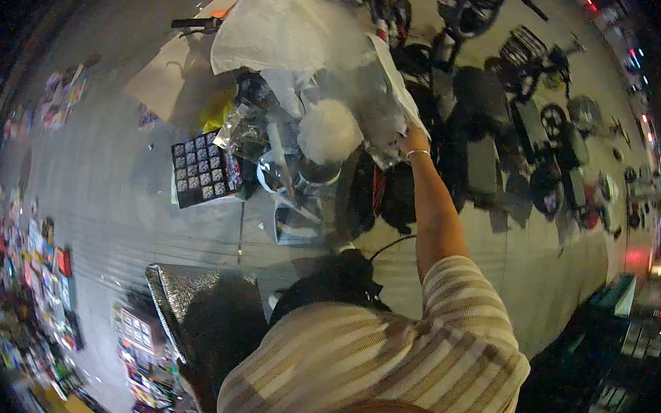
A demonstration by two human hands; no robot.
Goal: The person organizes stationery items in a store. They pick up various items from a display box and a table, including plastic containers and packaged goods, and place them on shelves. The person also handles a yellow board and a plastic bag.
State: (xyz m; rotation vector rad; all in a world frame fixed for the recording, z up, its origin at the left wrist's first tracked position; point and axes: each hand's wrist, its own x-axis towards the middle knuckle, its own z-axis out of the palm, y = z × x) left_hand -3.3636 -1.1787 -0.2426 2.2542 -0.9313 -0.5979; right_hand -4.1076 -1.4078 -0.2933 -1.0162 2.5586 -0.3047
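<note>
My right hand (413, 141), with a thin band at its wrist, reaches forward and grips the edge of a clear plastic bag (381, 106). A pale strip runs along that edge. Left of the bag is a round white bundle (330, 131), partly blurred, above a dark round container (318, 172). Behind them spreads a large whitish plastic sheet (275, 27). Crumpled clear plastic (244, 134) and a yellow bag (216, 112) lie to the left. My left hand is out of view.
A black tray (205, 169) with rows of small pale items stands left of the bundle. Nearer me is a silver insulated bag (171, 303). Parked scooters (486, 153) line the right, with a bicycle handlebar (197, 23) far left. Goods cover the ground (45, 285) at lower left.
</note>
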